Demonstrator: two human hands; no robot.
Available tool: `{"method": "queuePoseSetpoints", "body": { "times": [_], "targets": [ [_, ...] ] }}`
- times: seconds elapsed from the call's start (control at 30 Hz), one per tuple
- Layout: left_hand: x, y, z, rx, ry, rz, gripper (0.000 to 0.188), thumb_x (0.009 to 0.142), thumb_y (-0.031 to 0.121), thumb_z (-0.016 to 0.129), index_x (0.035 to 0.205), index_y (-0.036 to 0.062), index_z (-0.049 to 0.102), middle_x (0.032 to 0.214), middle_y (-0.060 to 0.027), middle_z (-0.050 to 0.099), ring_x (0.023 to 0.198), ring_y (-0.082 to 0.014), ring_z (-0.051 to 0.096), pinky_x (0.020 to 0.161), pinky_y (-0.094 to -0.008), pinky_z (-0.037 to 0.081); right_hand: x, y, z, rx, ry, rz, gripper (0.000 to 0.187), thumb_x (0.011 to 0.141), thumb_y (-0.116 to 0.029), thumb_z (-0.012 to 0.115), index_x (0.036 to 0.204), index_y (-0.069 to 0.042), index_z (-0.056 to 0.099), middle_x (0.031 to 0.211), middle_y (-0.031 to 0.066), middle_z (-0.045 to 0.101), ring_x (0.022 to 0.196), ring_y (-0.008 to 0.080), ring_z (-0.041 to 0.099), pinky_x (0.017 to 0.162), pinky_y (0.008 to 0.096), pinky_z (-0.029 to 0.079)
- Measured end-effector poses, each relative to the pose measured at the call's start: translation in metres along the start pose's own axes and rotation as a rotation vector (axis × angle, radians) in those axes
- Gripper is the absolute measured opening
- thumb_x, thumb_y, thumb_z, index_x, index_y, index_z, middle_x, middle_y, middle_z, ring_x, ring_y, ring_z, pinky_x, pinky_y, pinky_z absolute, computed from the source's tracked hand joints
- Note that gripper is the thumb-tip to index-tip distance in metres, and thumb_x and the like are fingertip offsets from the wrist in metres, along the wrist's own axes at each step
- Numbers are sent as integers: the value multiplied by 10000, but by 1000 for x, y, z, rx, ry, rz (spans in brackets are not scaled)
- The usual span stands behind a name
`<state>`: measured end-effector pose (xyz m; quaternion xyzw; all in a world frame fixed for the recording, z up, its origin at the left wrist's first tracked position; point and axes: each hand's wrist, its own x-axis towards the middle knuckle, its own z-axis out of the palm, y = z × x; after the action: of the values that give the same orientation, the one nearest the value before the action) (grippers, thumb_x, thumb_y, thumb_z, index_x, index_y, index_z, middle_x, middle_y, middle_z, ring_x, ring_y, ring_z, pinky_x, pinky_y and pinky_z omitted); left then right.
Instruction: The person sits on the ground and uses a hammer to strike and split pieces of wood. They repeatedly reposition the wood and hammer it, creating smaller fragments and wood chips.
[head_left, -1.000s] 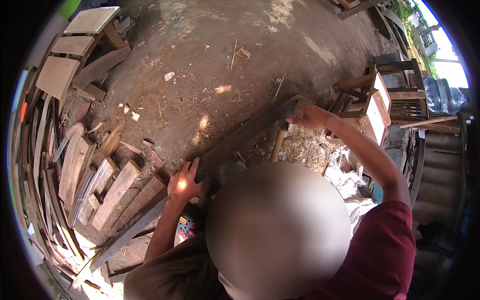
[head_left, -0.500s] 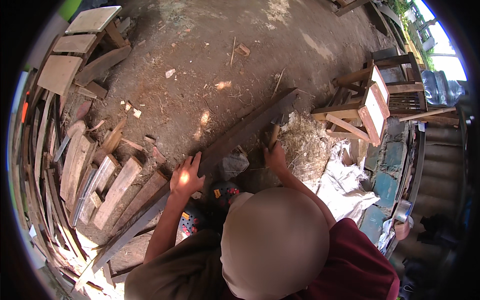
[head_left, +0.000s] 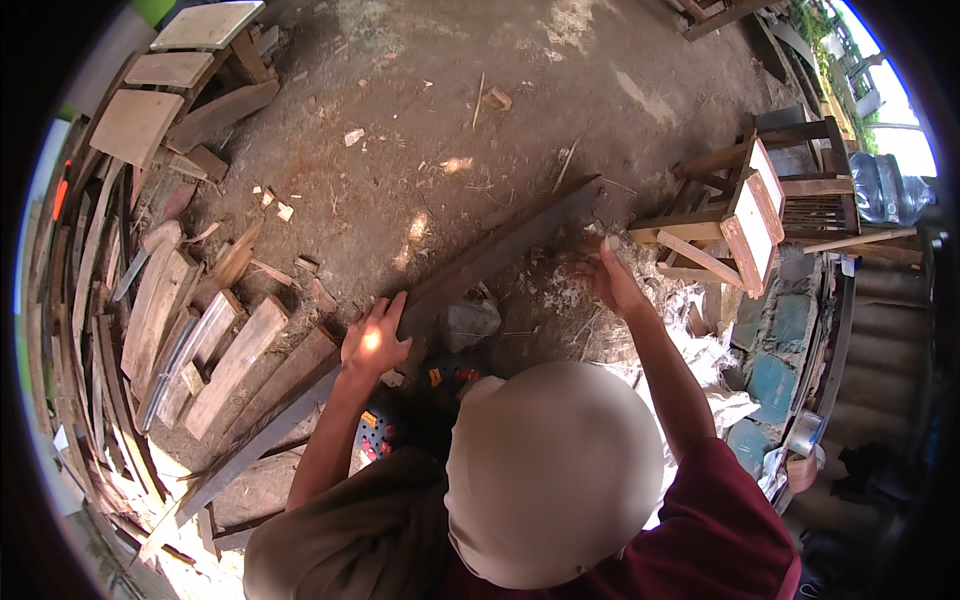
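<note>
A left hand (head_left: 375,338) grips a long dark plank (head_left: 480,262), thumb and fingers over opposite edges, while a blurred right hand (head_left: 610,278) hovers near the plank's far right end; whether it holds anything cannot be told. Dirt floor (head_left: 420,110) stretches beyond the far edge; cut wood pieces (head_left: 240,372) crowd the left, a wooden frame (head_left: 738,235) the right.

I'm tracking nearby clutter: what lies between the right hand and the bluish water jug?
The head view shows debris-strewn ground, then wooden furniture frames, between the right hand and the water jug.
</note>
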<state>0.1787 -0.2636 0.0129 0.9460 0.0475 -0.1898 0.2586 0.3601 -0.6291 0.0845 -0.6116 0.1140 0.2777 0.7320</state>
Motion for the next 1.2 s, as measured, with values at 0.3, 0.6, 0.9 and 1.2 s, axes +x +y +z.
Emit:
{"method": "queuePoseSetpoints", "body": {
  "times": [0.3,0.6,0.9,1.2],
  "targets": [
    [4,7,0,-51,8,-6,801,769,232,792,1492,137,460,1411,-209,563,1274,-400,569,1100,-473,445,94,62,-33,53,639,-460,206,934,-242,718,893,-69,614,653,44,539,635,209,582,648,392,494],
    [0,0,-5,-78,-22,-43,814,774,252,794,1506,170,447,1454,-207,531,1321,-405,531,1106,-487,441,78,-46,-36,496,241,-408,367,966,-384,513,698,-171,381,563,-1,343,459,133,312,480,315,299],
    [-1,7,-7,-8,4,-33,796,774,262,796,1481,121,456,1369,-156,576,1273,-348,566,1095,-452,433,134,-68,-49,527,-49,-383,347,884,-339,552,643,-145,394,518,-8,364,420,121,297,440,298,278],
    [2,8,-8,-50,-44,-36,809,780,269,792,1497,140,441,1374,-179,585,1294,-345,554,1112,-468,418,154,-70,-84,527,-24,-397,277,873,-332,552,690,-140,470,493,-14,319,428,131,281,434,294,262]
  ]
}}
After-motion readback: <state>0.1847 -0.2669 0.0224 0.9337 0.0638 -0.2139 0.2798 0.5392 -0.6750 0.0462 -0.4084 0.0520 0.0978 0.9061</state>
